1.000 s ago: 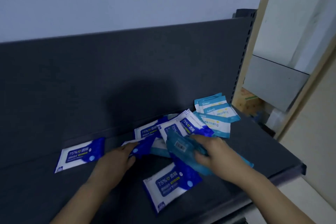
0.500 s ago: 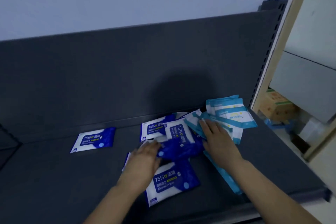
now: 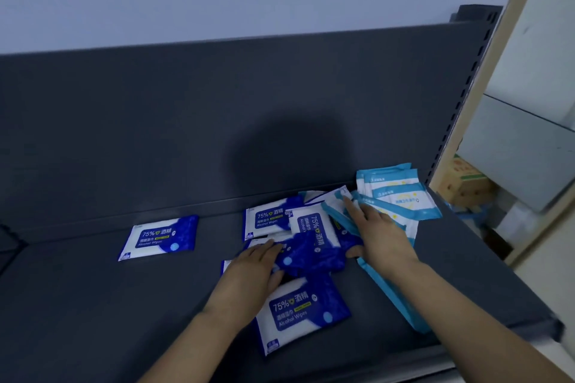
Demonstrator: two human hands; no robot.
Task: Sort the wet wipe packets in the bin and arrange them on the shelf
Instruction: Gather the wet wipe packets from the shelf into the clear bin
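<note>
Shelf: a dark grey shelf with a raised back panel is seen from above, with the packets lying on it right of the middle.
Dark blue packets: a loose, overlapping heap is found between the two hands. One packet lies nearest the front edge, and a single packet lies well apart to the left.
Light blue packets: a fanned stack is set at the back right, touching the heap.
Left hand: the left hand is laid palm down on the near side of the heap, with its fingers straight and pressed together.
Right hand: the right hand is laid flat on the light blue packets. Its fingers are straight and slightly spread, and the thumb is touching a dark blue packet.
Change: a second ago a packet was gripped and held up by the right hand, whereas now nothing is pinched. Over the last half second both hands and the single packet are found almost unmoved.
Beside the shelf: a cardboard box is seen to the right.
</note>
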